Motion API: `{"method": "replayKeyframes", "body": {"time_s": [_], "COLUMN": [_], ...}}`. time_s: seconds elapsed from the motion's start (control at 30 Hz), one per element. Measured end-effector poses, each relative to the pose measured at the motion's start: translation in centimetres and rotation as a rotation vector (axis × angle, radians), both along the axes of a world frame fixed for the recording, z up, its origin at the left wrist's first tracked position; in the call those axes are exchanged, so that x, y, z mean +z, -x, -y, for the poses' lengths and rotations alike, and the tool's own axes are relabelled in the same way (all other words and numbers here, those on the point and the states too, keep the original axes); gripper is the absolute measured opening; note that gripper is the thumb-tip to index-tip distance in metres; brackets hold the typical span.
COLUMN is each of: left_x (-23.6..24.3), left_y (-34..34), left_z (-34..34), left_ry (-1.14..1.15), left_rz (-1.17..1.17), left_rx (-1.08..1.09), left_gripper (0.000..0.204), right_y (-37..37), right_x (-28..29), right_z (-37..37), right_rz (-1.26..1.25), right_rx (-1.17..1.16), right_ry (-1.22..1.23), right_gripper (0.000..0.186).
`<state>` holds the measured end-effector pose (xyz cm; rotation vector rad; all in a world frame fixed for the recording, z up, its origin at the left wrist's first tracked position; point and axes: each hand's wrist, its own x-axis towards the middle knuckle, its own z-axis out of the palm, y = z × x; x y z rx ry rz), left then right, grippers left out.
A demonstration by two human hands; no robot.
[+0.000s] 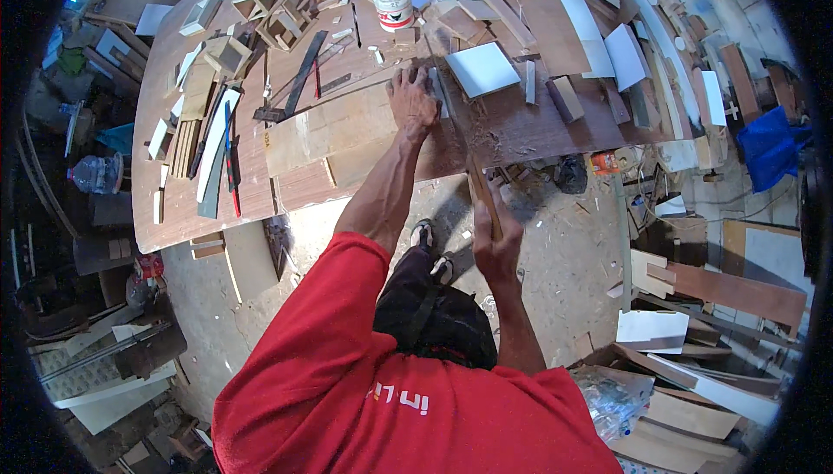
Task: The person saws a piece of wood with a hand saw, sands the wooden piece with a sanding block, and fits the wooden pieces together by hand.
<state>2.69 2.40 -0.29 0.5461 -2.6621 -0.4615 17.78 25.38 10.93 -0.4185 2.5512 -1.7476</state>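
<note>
Saw [457, 131], wooden-gripped with a long, thin, dark blade, lies lengthwise over the bench [186, 205], the right hand [497, 244] closing its fingers around the grip. Further in, sawdust [486, 122] litters the wood, and the left hand [414, 102] spreads its fingers flat on a pale plank [325, 135]. Beyond, I see a white panel [482, 69], then a white tub [393, 7] among crowding scraps [285, 29].
</note>
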Motion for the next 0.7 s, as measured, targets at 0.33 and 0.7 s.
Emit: {"method": "replayKeyframes", "body": {"time_s": [0.33, 0.7], "left_x": [0.8, -0.5], "left_y": [-0.2, 0.4], "left_z": [-0.4, 1.1], "left_ry": [-0.160, -0.101], "left_rz": [-0.092, -0.163], "left_rx": [-0.053, -0.083], "left_gripper": [0.058, 0.062], "right_y": [-5.1, -2.5], "right_x": [5.0, 3.6], "right_z": [-4.2, -2.1], "right_rz": [0.202, 0.052], "right_rx": [-0.042, -0.002], "right_ry": [-0.093, -0.044], "right_gripper": [0.043, 0.034]}}
